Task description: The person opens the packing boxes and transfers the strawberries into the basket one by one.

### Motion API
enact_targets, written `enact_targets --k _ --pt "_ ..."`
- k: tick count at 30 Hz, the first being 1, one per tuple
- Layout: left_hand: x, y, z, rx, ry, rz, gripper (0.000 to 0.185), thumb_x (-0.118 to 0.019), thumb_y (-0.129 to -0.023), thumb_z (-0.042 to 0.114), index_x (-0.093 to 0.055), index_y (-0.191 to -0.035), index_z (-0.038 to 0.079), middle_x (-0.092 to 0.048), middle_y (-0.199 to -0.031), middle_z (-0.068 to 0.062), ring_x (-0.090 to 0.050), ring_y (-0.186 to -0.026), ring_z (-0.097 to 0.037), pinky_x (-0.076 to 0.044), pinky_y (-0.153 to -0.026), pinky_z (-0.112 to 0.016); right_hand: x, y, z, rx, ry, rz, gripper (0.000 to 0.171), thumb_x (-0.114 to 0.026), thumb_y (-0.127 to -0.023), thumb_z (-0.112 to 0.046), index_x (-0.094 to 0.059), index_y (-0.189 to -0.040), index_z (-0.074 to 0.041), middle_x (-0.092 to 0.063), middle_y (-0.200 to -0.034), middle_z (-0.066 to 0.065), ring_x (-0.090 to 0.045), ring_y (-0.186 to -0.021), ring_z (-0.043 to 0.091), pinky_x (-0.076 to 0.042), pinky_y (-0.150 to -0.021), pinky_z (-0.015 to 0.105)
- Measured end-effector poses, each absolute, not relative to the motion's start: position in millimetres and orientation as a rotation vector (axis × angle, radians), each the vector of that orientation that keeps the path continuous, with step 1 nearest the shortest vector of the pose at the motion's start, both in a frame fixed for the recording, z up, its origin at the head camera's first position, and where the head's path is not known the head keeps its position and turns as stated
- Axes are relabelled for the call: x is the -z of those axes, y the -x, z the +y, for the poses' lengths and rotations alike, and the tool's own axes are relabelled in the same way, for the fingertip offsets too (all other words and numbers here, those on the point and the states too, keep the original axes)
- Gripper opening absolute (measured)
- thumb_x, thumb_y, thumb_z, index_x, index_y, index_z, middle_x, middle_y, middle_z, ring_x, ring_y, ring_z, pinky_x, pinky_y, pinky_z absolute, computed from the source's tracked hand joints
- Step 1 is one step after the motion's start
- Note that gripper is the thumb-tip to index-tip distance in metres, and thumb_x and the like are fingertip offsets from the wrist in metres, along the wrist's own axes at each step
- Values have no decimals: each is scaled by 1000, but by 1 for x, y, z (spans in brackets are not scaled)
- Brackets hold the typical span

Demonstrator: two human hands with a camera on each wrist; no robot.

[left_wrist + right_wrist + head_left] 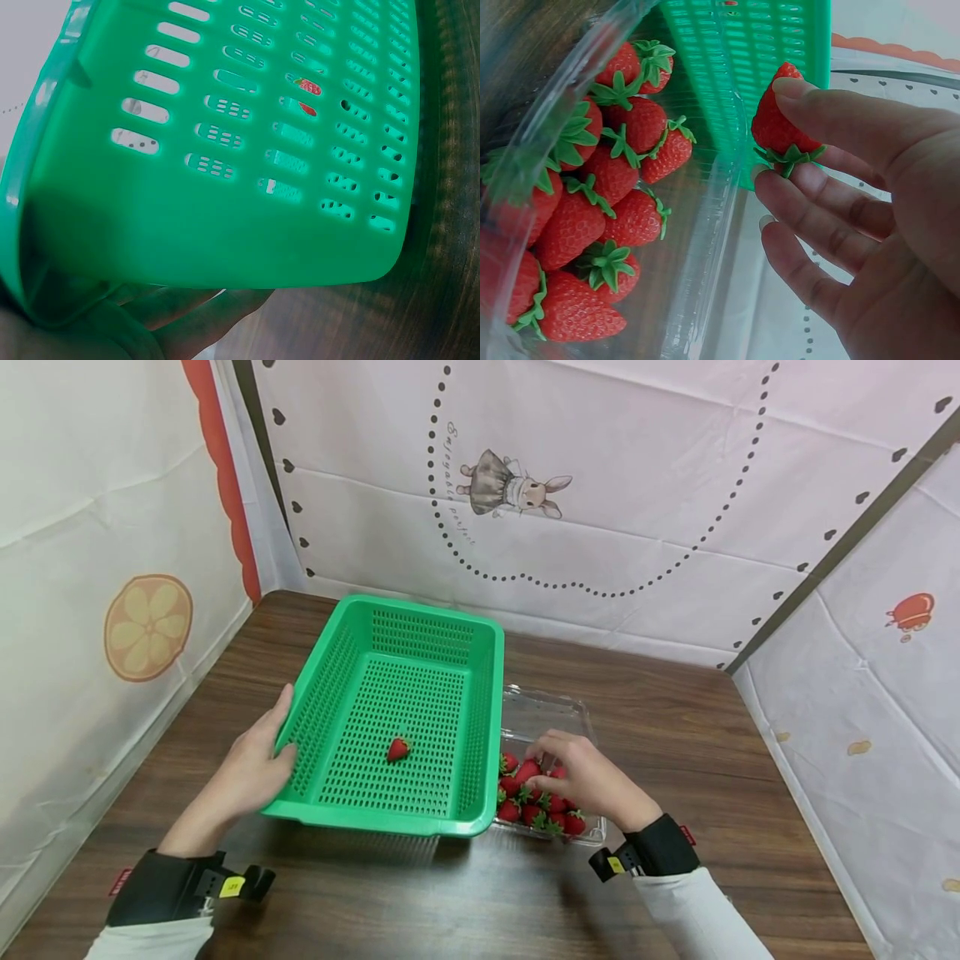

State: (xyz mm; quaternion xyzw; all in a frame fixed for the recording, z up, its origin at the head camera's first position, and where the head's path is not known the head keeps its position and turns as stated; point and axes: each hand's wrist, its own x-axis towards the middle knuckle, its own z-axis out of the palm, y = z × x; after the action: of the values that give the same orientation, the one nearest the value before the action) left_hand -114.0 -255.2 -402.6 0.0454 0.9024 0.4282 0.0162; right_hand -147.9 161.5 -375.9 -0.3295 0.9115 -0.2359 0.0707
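Strawberry (780, 124) pinched in right hand (592, 781) fingers (832, 112), just above clear punnet (543, 714) of berries beside green basket (397, 710). Left hand (251, 768) grips basket's left wall, fingers curled over the rim. Advisable: light pinch, clear the wall before release.

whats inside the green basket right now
One strawberry lies on the floor of the basket, near its front. The rest of the floor shows bare mesh. The left hand holds the basket's left wall. The table under the basket is mostly covered.
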Motion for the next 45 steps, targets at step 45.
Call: enact_targets --k 45 --pt "404 115 -255 -1304 -150 2829 77 -35 -96 -2 13 -154 15 -7 -158 -31 -36 -123 -45 -35 -92 -59 358 154 141 706 1024 2746 20 -72 -87 -19 -65 -106 -15 -63 -100 -4 -61 -90 14 -52 -79 27"
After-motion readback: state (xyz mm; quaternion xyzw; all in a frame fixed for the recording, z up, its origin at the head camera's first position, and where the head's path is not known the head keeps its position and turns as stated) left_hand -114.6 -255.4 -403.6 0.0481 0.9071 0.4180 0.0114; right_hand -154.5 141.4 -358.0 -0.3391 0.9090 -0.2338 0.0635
